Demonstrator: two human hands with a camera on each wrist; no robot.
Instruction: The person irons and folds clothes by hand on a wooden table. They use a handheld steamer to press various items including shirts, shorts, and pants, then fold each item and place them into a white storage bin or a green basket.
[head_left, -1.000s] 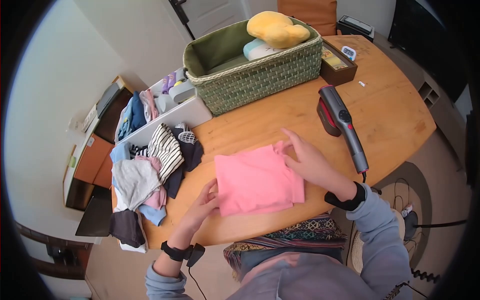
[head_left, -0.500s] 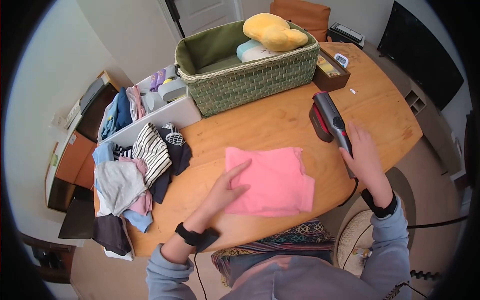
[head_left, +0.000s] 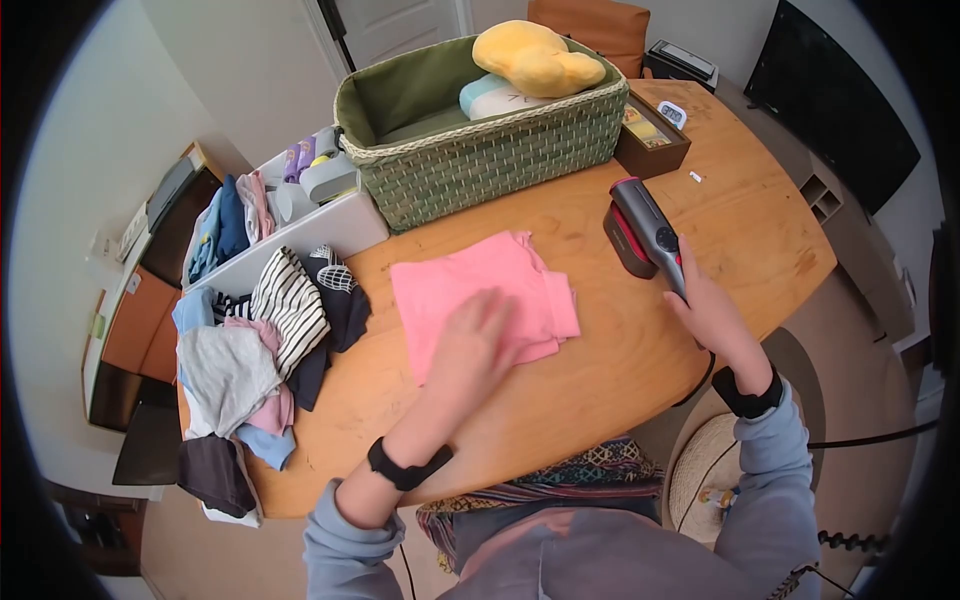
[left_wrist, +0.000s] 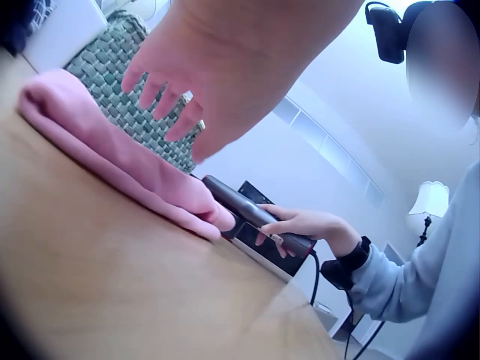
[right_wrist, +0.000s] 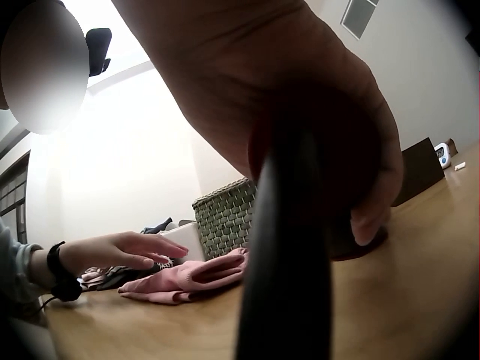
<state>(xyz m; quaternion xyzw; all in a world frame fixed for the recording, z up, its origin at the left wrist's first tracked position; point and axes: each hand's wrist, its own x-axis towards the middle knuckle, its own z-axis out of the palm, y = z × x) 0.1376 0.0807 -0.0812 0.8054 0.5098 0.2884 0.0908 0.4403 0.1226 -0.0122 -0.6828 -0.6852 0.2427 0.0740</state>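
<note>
A folded pink garment (head_left: 430, 290) lies on the wooden table in the head view. Over it is my left hand (head_left: 472, 345), blurred, its fingers spread; the left wrist view shows that hand (left_wrist: 202, 90) just above the cloth (left_wrist: 120, 154), palm down. My right hand (head_left: 708, 310) grips the handle of a dark grey and red handheld steamer (head_left: 648, 222), whose head rests on the table. In the right wrist view the fingers of the right hand (right_wrist: 360, 150) curl round the handle.
Behind stands a green woven basket (head_left: 490, 160) holding plush toys (head_left: 535, 60). Rumpled clothes (head_left: 235, 365) lie at the left beside a white bin (head_left: 340, 225). A brown box (head_left: 650, 145) sits at the back right; a cord (head_left: 697, 385) hangs off the near edge.
The right hand has left the pink garment and taken hold of the steamer's handle. The left hand has moved from the garment's left edge to over it, and the garment has shifted left and away.
</note>
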